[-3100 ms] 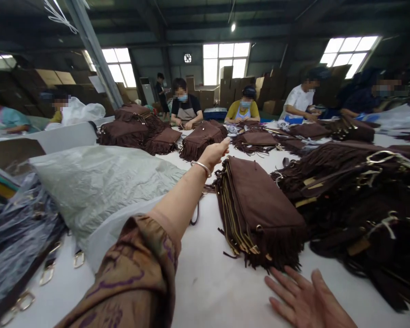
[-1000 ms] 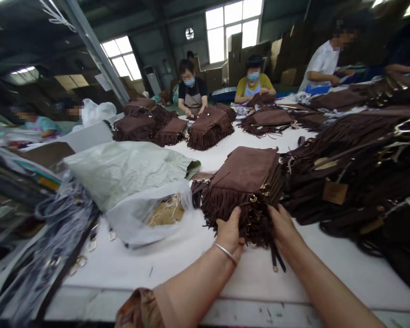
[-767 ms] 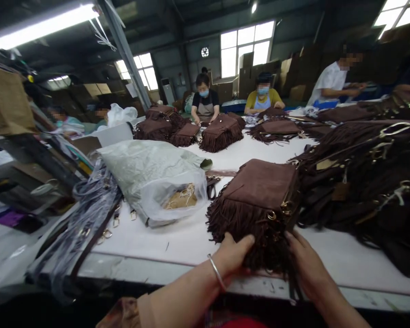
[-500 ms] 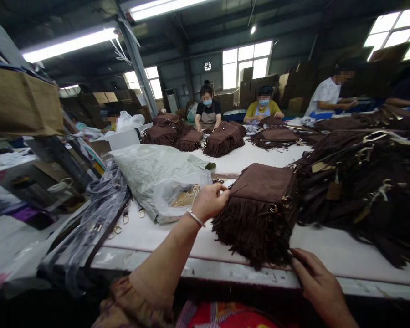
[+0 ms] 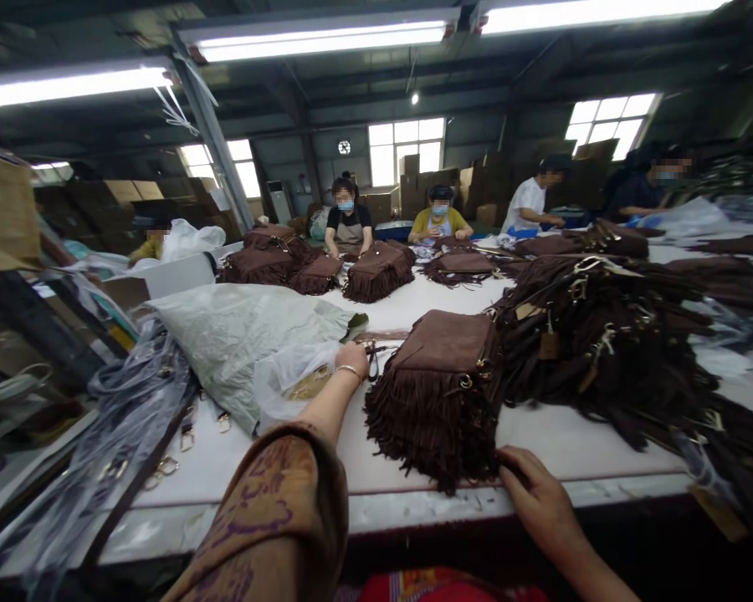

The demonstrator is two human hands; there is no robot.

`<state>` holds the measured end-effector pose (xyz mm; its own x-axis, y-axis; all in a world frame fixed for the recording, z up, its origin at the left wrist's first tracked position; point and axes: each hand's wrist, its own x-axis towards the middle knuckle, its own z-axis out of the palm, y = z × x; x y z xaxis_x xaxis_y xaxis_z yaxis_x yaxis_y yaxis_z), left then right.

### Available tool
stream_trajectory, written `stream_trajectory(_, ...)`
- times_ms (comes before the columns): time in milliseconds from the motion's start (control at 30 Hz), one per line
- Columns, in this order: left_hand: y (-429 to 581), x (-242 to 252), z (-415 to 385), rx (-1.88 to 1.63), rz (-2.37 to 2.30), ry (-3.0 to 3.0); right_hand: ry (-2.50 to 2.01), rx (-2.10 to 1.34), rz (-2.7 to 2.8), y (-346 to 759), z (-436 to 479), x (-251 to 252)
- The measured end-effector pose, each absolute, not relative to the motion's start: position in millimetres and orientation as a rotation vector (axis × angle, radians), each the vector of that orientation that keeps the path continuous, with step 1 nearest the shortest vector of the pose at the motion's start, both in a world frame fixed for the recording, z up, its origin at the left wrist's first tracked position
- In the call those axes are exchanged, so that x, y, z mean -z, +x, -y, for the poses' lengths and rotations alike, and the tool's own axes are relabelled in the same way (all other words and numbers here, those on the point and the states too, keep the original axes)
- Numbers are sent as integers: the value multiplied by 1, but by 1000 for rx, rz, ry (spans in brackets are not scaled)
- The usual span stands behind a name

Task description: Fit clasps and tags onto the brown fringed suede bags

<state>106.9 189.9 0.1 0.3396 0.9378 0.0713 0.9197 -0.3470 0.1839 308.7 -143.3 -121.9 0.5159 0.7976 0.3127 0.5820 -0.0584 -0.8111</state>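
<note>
A stack of dark brown fringed bags [image 5: 443, 343] lies in front of me, flaps up, with gold rings at its right side. My right hand [image 5: 533, 489] is closed at the lower right corner of the stack, fingertips pinching the fringe. My left hand [image 5: 352, 359] is stretched forward to the left of the stack, beside a clear plastic bag [image 5: 273, 380] with gold-coloured pieces inside. Its fingers are curled and mostly hidden. A thin dark loop [image 5: 374, 361] shows at its fingertips; I cannot make out what it belongs to.
A large grey-green plastic sack [image 5: 238, 334] lies at left, beside plastic-wrapped straps [image 5: 138, 401] with metal clasps. A heap of dark fringed bags [image 5: 596, 351] lies at right. Across the white table [image 5: 345, 468], co-workers [image 5: 350, 221] handle more brown bags [image 5: 380, 272].
My left hand has let go of the bag's upper left corner and reached forward and left; a dark loop now shows by it. My right hand stays at the lower corner. The view has turned right.
</note>
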Motion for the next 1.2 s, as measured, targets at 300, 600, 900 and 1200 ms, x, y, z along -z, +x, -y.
stream_trajectory(300,74,-46,-123,-876,-1717,2386,-1759,-70,951,294,158,79)
stream_trajectory(600,94,-31,60,-1044,-721,2307,-1043,-1038,589,245,144,-40)
stream_trajectory(900,112,-36,73,-527,-386,2079,-1161,-982,619,260,165,-39)
stream_trajectory(1200,147,-48,68,-555,-617,1789,-1752,-218,1478,263,171,-14)
